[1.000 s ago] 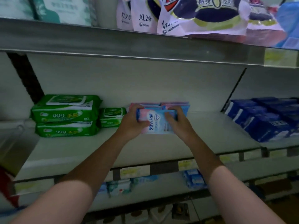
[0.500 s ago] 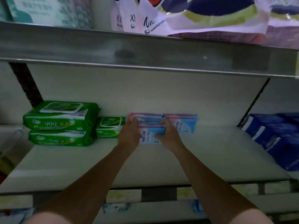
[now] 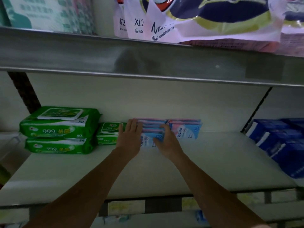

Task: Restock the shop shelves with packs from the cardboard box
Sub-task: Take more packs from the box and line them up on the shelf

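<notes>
Head view: a person squares up a stack of pink-and-blue packs (image 3: pixel 152 129) at the back of a white shop shelf (image 3: pixel 148 171). The left hand (image 3: pixel 130 139) lies flat with straight fingers against the stack's left side, and the right hand (image 3: pixel 167 143) is spread open across its front; neither grips anything. A second stack (image 3: pixel 187 130) of the same packs stands touching it on the right. Green wipes packs (image 3: pixel 59 129) sit just beside on the left, and dark blue packs (image 3: pixel 279 142) lie well apart at the right. Diaper bags (image 3: pixel 205 20) fill the upper shelf (image 3: pixel 148 63). With two stacks placed and much of the shelf bare, restocking looks only partly done; the cardboard box is out of view.
</notes>
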### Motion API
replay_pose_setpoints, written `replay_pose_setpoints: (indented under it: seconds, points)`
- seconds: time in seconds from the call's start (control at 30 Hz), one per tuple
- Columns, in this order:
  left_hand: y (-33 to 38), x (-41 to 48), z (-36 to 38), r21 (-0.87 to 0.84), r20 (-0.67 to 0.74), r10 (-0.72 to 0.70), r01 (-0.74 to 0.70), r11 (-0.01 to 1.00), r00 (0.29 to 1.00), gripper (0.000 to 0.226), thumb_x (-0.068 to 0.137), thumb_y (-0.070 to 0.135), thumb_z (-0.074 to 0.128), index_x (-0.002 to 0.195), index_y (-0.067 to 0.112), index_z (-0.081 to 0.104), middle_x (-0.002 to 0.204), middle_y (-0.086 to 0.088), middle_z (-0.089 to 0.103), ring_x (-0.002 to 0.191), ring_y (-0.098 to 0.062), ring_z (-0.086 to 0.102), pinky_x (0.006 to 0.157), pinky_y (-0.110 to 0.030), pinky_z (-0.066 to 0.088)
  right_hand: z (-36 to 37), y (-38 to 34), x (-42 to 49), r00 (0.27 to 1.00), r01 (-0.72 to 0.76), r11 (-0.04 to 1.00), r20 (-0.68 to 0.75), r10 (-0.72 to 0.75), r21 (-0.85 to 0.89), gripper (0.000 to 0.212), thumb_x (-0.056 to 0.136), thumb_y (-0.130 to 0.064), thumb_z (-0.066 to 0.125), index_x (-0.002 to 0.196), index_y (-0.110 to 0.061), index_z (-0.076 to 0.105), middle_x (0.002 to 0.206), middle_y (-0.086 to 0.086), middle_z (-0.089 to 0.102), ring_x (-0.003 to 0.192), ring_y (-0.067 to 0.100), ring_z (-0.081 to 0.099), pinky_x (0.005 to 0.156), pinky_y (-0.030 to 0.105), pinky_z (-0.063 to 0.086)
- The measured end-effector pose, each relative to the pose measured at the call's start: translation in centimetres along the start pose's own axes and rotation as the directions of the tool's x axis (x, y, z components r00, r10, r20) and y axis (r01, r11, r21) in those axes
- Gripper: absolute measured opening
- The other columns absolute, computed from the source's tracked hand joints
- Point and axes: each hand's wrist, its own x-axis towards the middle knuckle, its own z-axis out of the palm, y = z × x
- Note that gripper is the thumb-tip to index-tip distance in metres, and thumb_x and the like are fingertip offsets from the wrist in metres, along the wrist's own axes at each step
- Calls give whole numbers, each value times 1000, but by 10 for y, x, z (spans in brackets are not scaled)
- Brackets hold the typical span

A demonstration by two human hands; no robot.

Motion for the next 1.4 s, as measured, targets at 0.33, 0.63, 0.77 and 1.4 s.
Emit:
replay_pose_setpoints:
  seconds: [0.33, 0.63, 0.77, 1.4]
  points:
    - [24, -28, -22, -173, -172, 4, -34, 984, 985, 60, 98, 29, 41, 149, 5, 20, 155, -17, 19, 146, -31, 9, 118, -48, 8, -27, -13, -26, 976, -18, 999, -218, 7, -49, 31, 96, -35, 48, 120, -16, 49, 103, 17, 58, 88, 33, 61, 73, 41, 51]
    - [59, -71, -24, -712, -380, -69, -244, 658, 922, 47, 88, 21, 44, 130, -1, 52, 128, -22, 55, 118, -38, 51, 96, -43, 44, -40, -27, -81, 953, -51, 960, -273, 129, 276, 8, 101, -27, 44, 102, -23, 52, 88, 3, 62, 79, 25, 65, 68, 32, 49]
    - [77, -105, -27, -800, -386, -81, -289, 526, 919, 42, 96, 18, 46, 136, 6, 47, 138, -15, 49, 128, -29, 43, 104, -32, 34, -43, -30, -123, 929, -32, 931, -333, 163, 364, 11, 101, -23, 44, 106, -21, 53, 84, 1, 64, 57, 7, 59, 55, 23, 49]
    - [255, -307, 217, -975, -139, 156, -163, 151, 978, 26, 98, 17, 45, 121, 17, 59, 115, 8, 58, 103, 0, 54, 80, -3, 41, 58, 222, -396, 805, -253, 839, -377, 459, 483, 17, 102, -13, 41, 100, -19, 57, 77, 3, 61, 54, 5, 53, 53, 25, 43]
